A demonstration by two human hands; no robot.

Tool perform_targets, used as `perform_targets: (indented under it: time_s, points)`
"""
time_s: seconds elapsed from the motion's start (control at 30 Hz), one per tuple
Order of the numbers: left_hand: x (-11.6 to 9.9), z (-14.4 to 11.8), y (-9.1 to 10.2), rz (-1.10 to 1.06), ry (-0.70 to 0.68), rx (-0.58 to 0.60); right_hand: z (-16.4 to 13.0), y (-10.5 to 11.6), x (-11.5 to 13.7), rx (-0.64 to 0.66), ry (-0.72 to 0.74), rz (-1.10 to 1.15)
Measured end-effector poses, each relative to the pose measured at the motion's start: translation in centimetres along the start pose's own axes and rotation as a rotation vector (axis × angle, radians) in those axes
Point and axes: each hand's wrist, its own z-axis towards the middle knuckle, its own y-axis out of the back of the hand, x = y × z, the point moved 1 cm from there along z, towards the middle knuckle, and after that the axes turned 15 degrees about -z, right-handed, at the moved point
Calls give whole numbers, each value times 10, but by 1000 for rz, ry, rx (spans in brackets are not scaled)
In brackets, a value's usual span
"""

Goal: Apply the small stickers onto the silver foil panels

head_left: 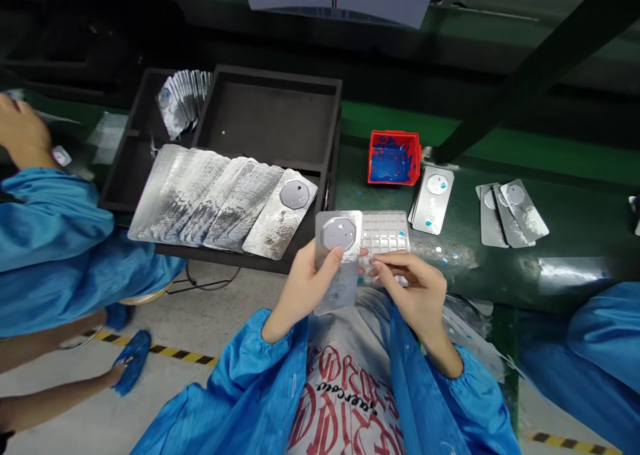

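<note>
**Silver plate held in one hand, fingers of the other at its edge**

Blue sleeves (240, 388) of the person's own coat fill the bottom of the view. Above them the left hand (305, 288) holds a silver plate (339, 258) upright over the lap, in front of the desk (550, 268) edge. The grip of this hand is clamped on the plate: thumb on the front, fingers behind. The plate carries a round grey disc in its upper part. The right hand (415, 285) has thumb and forefinger pinched together just beside the right edge of the plate; whether something small sits between them I cannot tell. Behind the hands lies a clear tray with a grid of small cells (385, 231).

On the left, a fanned row of similar plates (215, 201) rests across a black tray (280, 121), overlapping one another. A red box (394, 158) stands on the desk, with a small stack of plates (433, 199) just beside it and more plates (510, 211) further right. Another person's sleeve (55, 221) and hand (20, 131) are at the far left.

What could go wrong, in my judgement: the plate is held only at its lower half, so it may slip or tilt and fall on the lap. The thumb may also leave marks on the shiny face. The fanned row overhangs the tray edge, and a push could make it slide off.
</note>
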Motion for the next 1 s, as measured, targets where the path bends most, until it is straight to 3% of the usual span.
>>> perform_targets:
  time_s: [0.13,0.3,0.53,0.7,1.0]
  points:
    - [1,0,-9,134,-147,24,10,-11,10,-100,-48,169]
    - [3,0,-10,206,-158,43,13,-16,7,-108,-128,167]
    - [4,1,-11,217,-188,47,22,-12,4,20,-324,400]
    - [4,0,-11,221,-176,34,30,-13,5,105,-369,525]
    - [6,0,-11,296,-259,52,32,-20,10,142,-297,381]
